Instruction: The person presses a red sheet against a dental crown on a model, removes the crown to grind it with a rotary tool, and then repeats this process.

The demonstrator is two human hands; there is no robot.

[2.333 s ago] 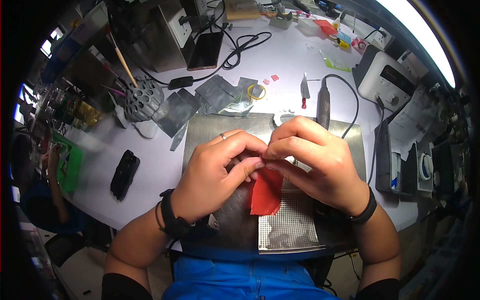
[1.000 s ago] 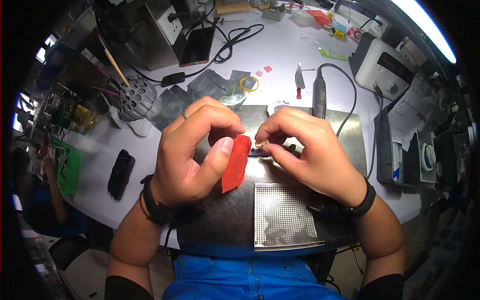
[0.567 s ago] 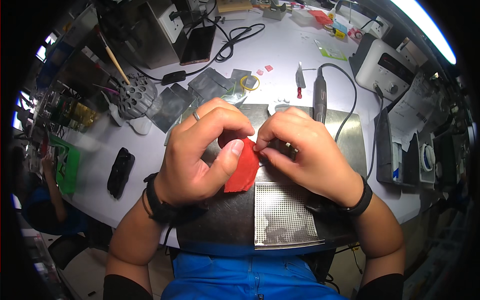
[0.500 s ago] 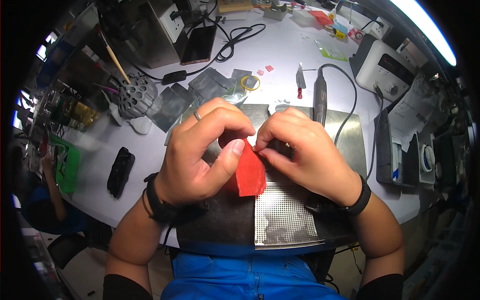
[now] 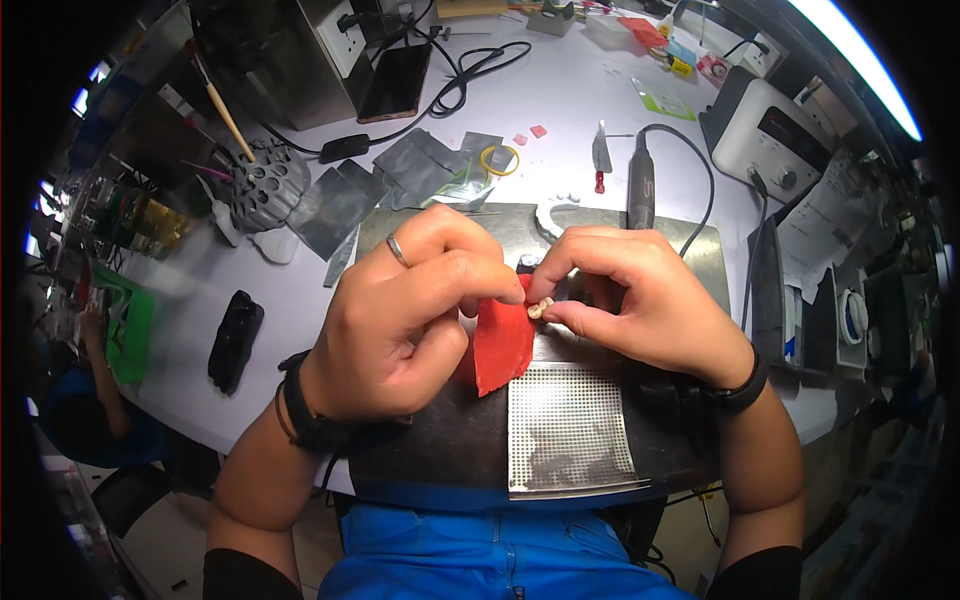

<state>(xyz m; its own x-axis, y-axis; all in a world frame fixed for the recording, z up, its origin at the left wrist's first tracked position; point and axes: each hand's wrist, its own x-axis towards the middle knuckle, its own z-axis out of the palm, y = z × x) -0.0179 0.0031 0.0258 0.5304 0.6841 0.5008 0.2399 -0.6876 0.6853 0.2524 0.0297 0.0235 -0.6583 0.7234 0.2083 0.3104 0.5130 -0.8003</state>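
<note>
A limp red sheet (image 5: pixel 503 345) hangs between my hands over the metal plate (image 5: pixel 430 455). My left hand (image 5: pixel 405 310), with a ring on one finger, pinches the sheet at its upper edge. Thumb and index finger of my right hand (image 5: pixel 645 300) close on a small cream tooth-shaped crown (image 5: pixel 541 308), right beside the sheet's right edge. The crown seems to touch the sheet. Just beyond the fingertips lies a small dark and silvery object (image 5: pixel 527 262), partly hidden. Below the hands, a perforated metal sheet (image 5: pixel 570 430) rests on the plate.
A white arch-shaped dental model (image 5: pixel 550 215) sits past my right hand. Farther back are a rotary handpiece (image 5: pixel 641 190), a knife (image 5: pixel 600 155), its control box (image 5: pixel 770 130) and a phone (image 5: pixel 395 85). Grey sheets (image 5: pixel 420 165) and a bur holder (image 5: pixel 270 185) stand left.
Both hands have shifted slightly, the right one outward and down, so the cream crown now shows in its fingertips. The red sheet has turned a little and more of it is visible.
</note>
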